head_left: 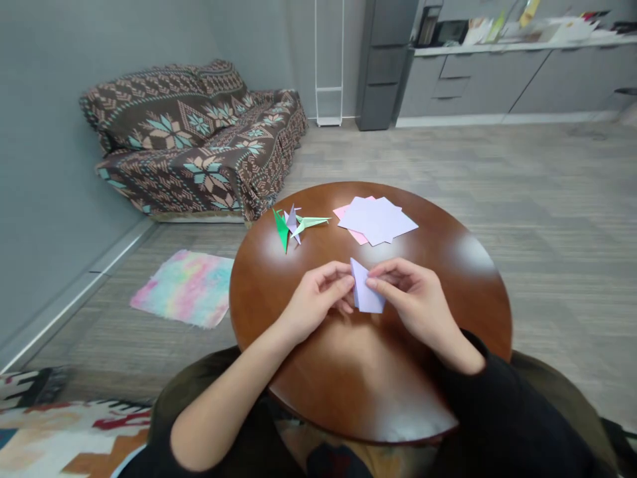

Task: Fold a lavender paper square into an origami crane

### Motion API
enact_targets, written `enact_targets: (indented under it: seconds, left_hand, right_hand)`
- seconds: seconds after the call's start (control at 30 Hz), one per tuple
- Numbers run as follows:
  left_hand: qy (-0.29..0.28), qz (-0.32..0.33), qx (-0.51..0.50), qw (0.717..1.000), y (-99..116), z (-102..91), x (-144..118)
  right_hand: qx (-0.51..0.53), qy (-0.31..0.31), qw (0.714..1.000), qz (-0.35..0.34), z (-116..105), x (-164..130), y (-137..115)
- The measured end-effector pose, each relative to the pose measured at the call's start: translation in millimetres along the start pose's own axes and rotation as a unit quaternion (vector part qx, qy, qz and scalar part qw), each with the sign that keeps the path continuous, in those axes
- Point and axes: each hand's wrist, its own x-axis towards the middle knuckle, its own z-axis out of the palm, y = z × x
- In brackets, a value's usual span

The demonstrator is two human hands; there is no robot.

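Note:
A partly folded piece of lilac origami paper (367, 296) is held up over the round brown table (343, 392). My left hand (322, 287) pinches its left edge between thumb and fingers. On the other side, my right hand (409, 292) grips the upper right edge, thumb in front. Beyond my left hand stand several folded paper cranes: a green crane (281, 230), a lilac crane (292, 224) and a pale green crane (309, 224). A fanned stack of paper sheets (377, 219), lilac on top with pink showing beneath, lies past my right hand.
A sofa (199, 139) under a patterned cover stands at the back left. On the floor left of the table lies a pastel fluffy mat (186, 285). A grey fridge (386, 66) and kitchen cabinets (488, 83) line the far wall.

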Motion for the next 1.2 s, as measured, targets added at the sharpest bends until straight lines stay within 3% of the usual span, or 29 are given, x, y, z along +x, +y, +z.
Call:
enact_targets:
  seconds: [0.13,0.37,0.53,0.97,1.2]
  left_hand:
    - [-0.019,-0.044,-0.025,0.999,-3.2,1.2,-0.1]
    - [0.013,-0.028,-0.018,0.999,-3.9,-1.4,2.0]
    - [0.025,-0.028,-0.014,0.999,-4.9,-3.6,2.3]
    - [0.012,-0.039,-0.070,0.997,-7.1,-6.9,2.8]
    - [0.047,-0.030,-0.056,0.997,-5.5,-7.7,2.9]
  right_hand:
    - [-0.003,-0.002,1.000,0.007,-0.8,1.4,2.3]
    - [-0.041,-0.100,0.993,0.044,4.9,-5.2,1.6]
    - [0.016,-0.143,0.988,0.053,8.1,-7.1,-1.0]
    - [0.060,-0.153,0.984,0.066,6.1,-6.7,-2.1]
    - [-0.033,-0.091,0.995,0.005,0.9,-3.8,5.1]
